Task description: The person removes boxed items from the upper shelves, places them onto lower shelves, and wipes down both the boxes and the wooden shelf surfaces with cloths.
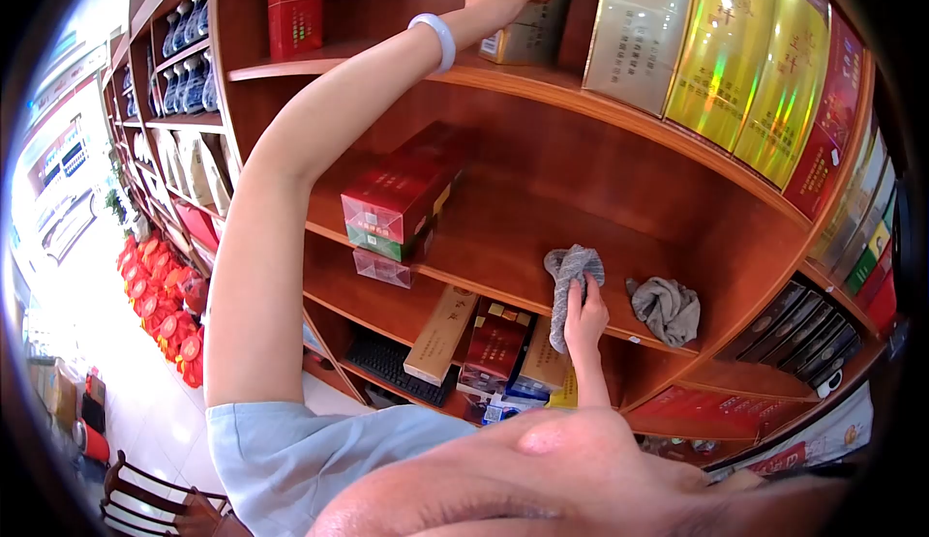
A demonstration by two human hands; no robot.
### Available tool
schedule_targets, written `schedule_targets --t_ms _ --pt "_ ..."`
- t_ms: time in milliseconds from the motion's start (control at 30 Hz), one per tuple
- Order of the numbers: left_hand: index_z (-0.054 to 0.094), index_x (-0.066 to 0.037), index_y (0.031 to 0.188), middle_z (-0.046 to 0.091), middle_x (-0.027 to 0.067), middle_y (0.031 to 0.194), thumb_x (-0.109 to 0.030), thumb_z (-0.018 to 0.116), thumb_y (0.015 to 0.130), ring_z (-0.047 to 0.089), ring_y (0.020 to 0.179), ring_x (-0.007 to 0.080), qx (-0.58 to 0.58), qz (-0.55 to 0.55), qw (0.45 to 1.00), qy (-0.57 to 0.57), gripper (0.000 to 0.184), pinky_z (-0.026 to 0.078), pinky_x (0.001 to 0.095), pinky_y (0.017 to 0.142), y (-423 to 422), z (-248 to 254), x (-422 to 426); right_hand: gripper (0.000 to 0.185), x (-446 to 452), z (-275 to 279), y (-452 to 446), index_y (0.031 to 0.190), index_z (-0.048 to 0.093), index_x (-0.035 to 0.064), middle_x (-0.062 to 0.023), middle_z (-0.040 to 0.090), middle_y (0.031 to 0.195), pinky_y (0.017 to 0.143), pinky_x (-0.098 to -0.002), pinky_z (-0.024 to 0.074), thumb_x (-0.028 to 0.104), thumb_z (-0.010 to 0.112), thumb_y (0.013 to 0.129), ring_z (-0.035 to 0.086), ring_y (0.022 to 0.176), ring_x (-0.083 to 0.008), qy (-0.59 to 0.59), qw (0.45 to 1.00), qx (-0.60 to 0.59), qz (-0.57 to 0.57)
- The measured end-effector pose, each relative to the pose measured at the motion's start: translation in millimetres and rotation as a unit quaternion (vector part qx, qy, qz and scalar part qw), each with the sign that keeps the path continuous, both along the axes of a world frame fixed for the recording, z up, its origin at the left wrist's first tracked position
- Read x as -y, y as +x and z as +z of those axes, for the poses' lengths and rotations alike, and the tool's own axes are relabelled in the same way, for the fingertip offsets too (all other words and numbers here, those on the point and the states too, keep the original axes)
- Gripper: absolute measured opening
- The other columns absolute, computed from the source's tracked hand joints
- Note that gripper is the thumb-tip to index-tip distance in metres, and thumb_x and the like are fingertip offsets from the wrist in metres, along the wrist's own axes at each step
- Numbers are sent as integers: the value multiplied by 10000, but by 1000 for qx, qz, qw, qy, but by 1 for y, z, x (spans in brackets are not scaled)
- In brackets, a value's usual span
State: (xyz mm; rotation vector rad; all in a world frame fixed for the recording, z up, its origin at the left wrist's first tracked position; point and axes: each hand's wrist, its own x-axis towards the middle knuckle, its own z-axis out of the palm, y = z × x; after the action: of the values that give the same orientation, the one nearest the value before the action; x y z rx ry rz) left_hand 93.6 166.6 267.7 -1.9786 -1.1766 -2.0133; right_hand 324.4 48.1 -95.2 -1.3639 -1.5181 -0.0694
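My left hand point(498, 0), with a pale bracelet point(437, 42) at the wrist, reaches to the upper shelf. Its fingers grip the side of a dark and gold box point(530, 32) that stands upright near the shelf's front edge. Lower down, my right hand point(586, 316) holds a grey striped cloth point(573, 281) against the front of the middle shelf point(503, 232). To its right lies a second, crumpled grey cloth point(666, 311). Red boxes point(402, 184) are stacked at the left of that same shelf.
Silver point(639, 29) and yellow gift boxes point(724, 53) fill the upper shelf's right side; a red box point(295, 5) stands at its left. Below are a long tan box point(441, 336) and a keyboard point(392, 365). A wooden chair point(160, 498) stands at lower left.
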Motion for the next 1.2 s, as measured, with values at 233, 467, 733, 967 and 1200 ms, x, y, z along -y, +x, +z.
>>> schedule_targets --t_ms 233,467,733,967,1200 --pt "381 67 1118 585 263 1013 -296 817 607 593 949 376 -14 -22 998 -54 764 491 415 806 13 10 -22 335 -3 -1 -4 1072 587 28 -193 639 942 689 -423 492 302 499 900 622 798 -363 45 999 16 -12" --pt "384 71 1146 593 270 1007 -298 827 587 600 944 378 -22 41 998 -29 803 495 418 815 19 12 -28 340 1 -1 -3 1079 581 21 -205 637 913 674 -422 490 298 506 896 621 785 -359 59 998 10 -2" --pt "572 92 1039 655 153 935 -382 829 597 649 821 204 -68 -217 969 -92 697 529 297 741 3 20 -54 360 4 5 -4 1092 576 28 -215 633 914 700 -438 482 320 496 899 616 809 -373 16 1000 15 3" --pt "533 96 1085 626 167 977 -198 782 672 628 865 224 -30 -281 955 -88 565 526 324 735 57 22 -90 352 2 4 -5 1087 580 12 -222 633 932 710 -424 486 301 499 902 618 831 -375 15 1000 23 0" --pt "594 54 985 616 132 753 -176 675 716 590 647 222 -87 -270 953 -109 362 489 356 572 48 22 -69 324 -3 -1 -6 1060 598 9 -204 645 871 648 -415 499 271 538 878 628 738 -354 64 997 43 -10"
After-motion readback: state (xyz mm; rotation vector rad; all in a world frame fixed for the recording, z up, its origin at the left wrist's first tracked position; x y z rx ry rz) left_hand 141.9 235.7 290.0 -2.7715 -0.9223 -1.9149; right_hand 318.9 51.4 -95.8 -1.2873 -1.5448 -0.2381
